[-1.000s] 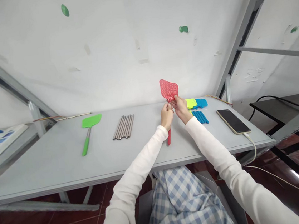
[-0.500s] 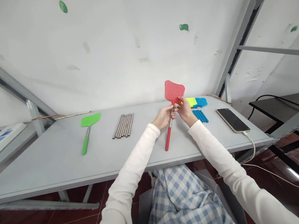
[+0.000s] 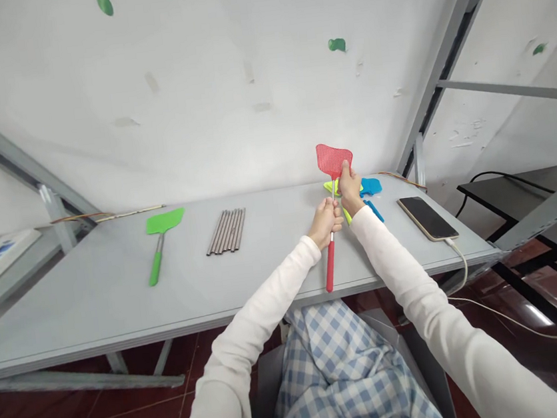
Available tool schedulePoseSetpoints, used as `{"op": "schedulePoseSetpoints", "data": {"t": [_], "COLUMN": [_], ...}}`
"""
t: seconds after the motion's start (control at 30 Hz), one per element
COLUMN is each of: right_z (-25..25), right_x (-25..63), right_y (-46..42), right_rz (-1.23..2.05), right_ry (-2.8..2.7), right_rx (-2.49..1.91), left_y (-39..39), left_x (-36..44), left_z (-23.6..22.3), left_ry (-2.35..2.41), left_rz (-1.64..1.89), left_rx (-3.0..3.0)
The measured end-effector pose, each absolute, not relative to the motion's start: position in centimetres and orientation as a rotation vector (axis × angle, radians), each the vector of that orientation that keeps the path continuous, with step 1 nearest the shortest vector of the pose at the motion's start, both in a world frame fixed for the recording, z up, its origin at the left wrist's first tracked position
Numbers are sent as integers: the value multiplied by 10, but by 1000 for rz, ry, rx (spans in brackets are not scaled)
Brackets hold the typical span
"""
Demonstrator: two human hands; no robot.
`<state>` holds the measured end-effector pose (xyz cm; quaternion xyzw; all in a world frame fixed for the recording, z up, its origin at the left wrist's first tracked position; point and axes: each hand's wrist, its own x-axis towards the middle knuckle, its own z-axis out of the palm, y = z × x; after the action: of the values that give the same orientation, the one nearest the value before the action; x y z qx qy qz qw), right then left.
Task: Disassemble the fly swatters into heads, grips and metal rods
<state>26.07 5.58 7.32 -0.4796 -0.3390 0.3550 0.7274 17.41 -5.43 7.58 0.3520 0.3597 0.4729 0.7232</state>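
A red fly swatter (image 3: pixel 334 158) with a metal rod and red grip is held up above the table, head toward the wall. My left hand (image 3: pixel 327 223) is closed around its metal rod. At the lower right part of the swatter's head, my right hand (image 3: pixel 350 187) pinches the red mesh, thumb on the near face. Behind my right hand lie yellow swatter heads (image 3: pixel 329 187) and blue swatter heads (image 3: pixel 371 186), partly hidden. Blue grips (image 3: pixel 374 210) show beside my right wrist, along with a bit of yellow.
A green fly swatter (image 3: pixel 165 220) lies at the left of the grey table (image 3: pixel 119 308). Several metal tubes (image 3: pixel 227 231) lie side by side near the middle. A phone (image 3: pixel 428 217) with a white cable sits at the right.
Both hands and the red swatter have shifted right and slightly tilted relative to the table. My left hand has closed into a fist around the rod, and the view has shifted slightly.
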Motion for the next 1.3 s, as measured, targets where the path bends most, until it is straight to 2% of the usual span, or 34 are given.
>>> {"op": "schedulePoseSetpoints", "data": {"t": [0.33, 0.9, 1.1, 1.3], "right_z": [103, 112, 120, 113], "right_x": [247, 224, 234, 248], "right_y": [90, 112, 112, 87], "right_rz": [924, 1112, 1070, 1079], "right_ry": [-646, -483, -595, -754], "right_rx": [-1049, -1037, -955, -906], "left_y": [-54, -54, -59, -45], "left_x": [169, 147, 144, 114], "left_z": [98, 111, 106, 90], "left_ry": [762, 693, 614, 467], "left_rz": [1080, 1033, 1003, 785], "left_rx": [634, 450, 448, 442]}}
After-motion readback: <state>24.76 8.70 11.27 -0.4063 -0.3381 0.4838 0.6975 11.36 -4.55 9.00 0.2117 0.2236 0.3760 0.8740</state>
